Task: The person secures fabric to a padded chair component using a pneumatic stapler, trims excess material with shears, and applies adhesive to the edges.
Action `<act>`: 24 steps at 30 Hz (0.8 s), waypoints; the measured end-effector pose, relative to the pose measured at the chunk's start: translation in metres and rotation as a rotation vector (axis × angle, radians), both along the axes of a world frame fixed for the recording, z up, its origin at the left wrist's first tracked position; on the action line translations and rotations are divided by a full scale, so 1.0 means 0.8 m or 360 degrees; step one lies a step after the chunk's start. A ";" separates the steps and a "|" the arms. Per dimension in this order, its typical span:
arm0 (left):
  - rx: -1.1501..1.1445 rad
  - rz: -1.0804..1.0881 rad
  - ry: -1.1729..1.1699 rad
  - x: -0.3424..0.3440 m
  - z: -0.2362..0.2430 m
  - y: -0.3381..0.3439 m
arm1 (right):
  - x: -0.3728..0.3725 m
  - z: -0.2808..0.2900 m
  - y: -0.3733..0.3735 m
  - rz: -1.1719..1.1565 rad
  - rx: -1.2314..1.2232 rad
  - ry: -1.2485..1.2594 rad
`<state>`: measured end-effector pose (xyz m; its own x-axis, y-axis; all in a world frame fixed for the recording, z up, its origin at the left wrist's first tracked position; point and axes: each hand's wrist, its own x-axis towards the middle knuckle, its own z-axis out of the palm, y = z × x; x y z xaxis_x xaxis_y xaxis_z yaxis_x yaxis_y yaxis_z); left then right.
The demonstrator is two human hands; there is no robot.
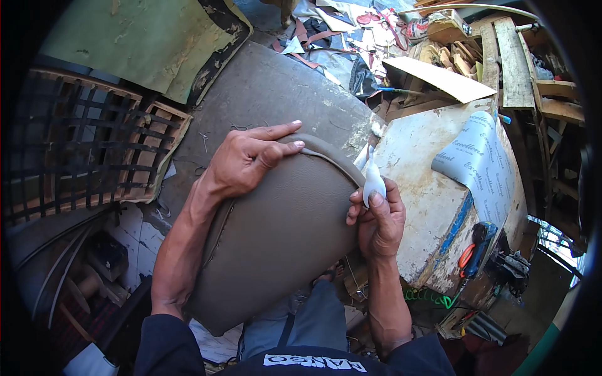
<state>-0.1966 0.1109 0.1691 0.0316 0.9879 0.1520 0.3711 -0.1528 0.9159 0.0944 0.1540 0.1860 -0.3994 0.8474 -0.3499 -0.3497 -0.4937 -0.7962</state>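
Note:
A brown leather-like padded panel [279, 232] with a piped, curved top edge and a stitched left side lies over my lap. My left hand [241, 160] grips its upper left edge, thumb and fingertips on the piping. My right hand [382, 225] holds a small white plastic bottle [374, 175] with a slim pointed nozzle, upright just beside the panel's right end of the piping. Some of my right fingertips are partly hidden behind the bottle.
Left: webbed wooden frame [88, 144], green sheet [144, 37]. Ahead: grey board [244, 81], fabric scraps [338, 31]. Right: worn wooden surface [411, 163] with printed sheet [476, 169], blue-handled tool [480, 241], wood pieces [514, 62]. Below: green coiled hose [426, 294].

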 end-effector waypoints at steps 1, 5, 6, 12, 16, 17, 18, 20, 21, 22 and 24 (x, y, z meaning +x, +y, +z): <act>0.0030 0.0047 -0.0138 0.000 -0.002 -0.002 | 0.002 0.000 0.000 0.0011 -0.0004 0.0000; -0.0032 0.0140 -0.0204 0.008 0.002 -0.018 | 0.012 -0.003 -0.003 0.0029 -0.0009 -0.0015; -0.0088 0.0129 -0.0141 0.011 0.006 -0.020 | 0.013 -0.002 -0.004 0.0020 -0.0017 -0.0013; 0.0090 0.0015 0.0346 0.027 0.019 -0.026 | 0.023 -0.004 -0.009 0.0001 -0.0014 -0.0028; 0.0113 0.0074 0.0277 0.030 0.015 -0.037 | 0.030 -0.001 -0.011 -0.0016 -0.0042 -0.0005; 0.0141 0.0079 0.0281 0.028 0.013 -0.034 | 0.032 0.000 -0.012 -0.0017 -0.0051 0.0010; 0.0172 0.0086 0.0286 0.029 0.014 -0.029 | 0.034 -0.001 -0.012 -0.0028 -0.0053 0.0008; 0.0091 0.0136 0.0210 0.034 0.026 -0.016 | 0.039 -0.002 -0.013 -0.0037 -0.0042 0.0014; -0.0007 0.0139 0.0227 0.032 0.032 -0.012 | 0.036 -0.001 -0.015 -0.0033 -0.0045 0.0015; -0.0104 0.0143 0.0244 0.030 0.033 -0.007 | 0.033 0.002 -0.016 -0.0015 -0.0008 -0.0091; -0.0078 0.0145 0.0186 0.030 0.032 0.009 | 0.027 0.005 -0.020 0.0013 0.0016 -0.0190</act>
<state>-0.1727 0.1179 0.1948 -0.0438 0.9936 0.1039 0.4861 -0.0697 0.8711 0.1162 0.1376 0.1900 -0.3623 0.8480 -0.3868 -0.2482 -0.4878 -0.8370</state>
